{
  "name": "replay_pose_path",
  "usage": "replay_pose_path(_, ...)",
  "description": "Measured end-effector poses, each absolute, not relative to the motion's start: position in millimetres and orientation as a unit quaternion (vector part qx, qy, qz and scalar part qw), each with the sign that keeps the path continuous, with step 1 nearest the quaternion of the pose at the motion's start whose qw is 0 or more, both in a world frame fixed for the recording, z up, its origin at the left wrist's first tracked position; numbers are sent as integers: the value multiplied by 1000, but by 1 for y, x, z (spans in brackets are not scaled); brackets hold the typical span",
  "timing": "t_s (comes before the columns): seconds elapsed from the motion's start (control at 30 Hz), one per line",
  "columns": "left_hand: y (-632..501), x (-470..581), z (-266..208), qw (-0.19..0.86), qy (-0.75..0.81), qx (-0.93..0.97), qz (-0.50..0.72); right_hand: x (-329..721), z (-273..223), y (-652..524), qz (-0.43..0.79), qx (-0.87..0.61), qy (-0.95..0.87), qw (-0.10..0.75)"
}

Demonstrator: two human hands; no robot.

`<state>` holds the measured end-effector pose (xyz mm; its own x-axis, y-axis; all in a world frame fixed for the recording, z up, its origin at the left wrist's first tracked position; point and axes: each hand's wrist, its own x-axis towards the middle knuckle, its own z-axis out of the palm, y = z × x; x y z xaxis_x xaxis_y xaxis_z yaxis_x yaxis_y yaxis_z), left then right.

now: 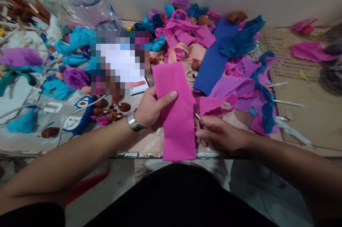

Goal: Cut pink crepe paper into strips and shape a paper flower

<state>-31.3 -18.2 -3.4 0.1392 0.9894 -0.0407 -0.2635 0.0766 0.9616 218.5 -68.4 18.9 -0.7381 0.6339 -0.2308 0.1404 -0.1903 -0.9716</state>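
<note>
A long strip of pink crepe paper [177, 123] hangs upright in front of me, its lower end past the table edge. My left hand [153, 107] grips it at the left side, thumb on top and fingers behind. My right hand [217, 132] is closed around a pair of scissors [197, 125] at the strip's right edge. The blades are partly hidden by the paper. A narrow, loose pink piece [216, 104] lies right of the strip, by the blades; whether it is still joined I cannot tell.
Crumpled pink paper [184, 31] and a dark blue strip [213, 59] lie behind the hands. A clear plastic bottle [93, 10] stands back left. A blue-and-white device [80, 113] with a cable sits left. Cardboard [299, 106] covers the right side. A pixelated patch hides part of a phone-like screen [140, 86].
</note>
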Motion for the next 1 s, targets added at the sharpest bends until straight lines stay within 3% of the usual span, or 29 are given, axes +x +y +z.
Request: replay_pose_path(1.0,-19,-30,2,592,414,462,515,216,18,-67,671,-339,-635,176)
